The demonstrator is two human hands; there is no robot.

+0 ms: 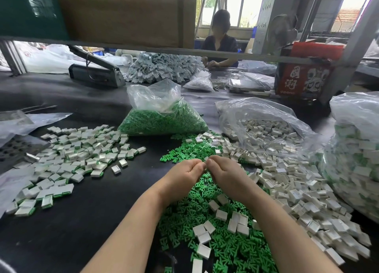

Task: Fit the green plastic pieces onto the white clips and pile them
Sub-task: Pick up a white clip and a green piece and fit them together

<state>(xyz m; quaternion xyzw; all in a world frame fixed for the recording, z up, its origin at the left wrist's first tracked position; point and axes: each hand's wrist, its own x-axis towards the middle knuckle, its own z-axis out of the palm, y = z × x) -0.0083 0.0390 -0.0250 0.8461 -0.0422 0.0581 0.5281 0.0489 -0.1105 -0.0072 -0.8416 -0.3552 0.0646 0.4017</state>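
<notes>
While both curl fingertip to fingertip, left hand (185,175), right hand (222,174) pinching small white clip (206,158), forked green plastic pieces (205,209) heaped beneath.

You have two bare hands (184,176) at work, four clear plastic bags (158,100) of parts, one red carton (303,79).

At upper left we see a grey sealer (96,74) on the black table (67,221). Top centre, a person (220,39) sits across from us behind a wooden board (123,14). At upper right stands a red box (305,79), windows (248,3) behind it.
</notes>
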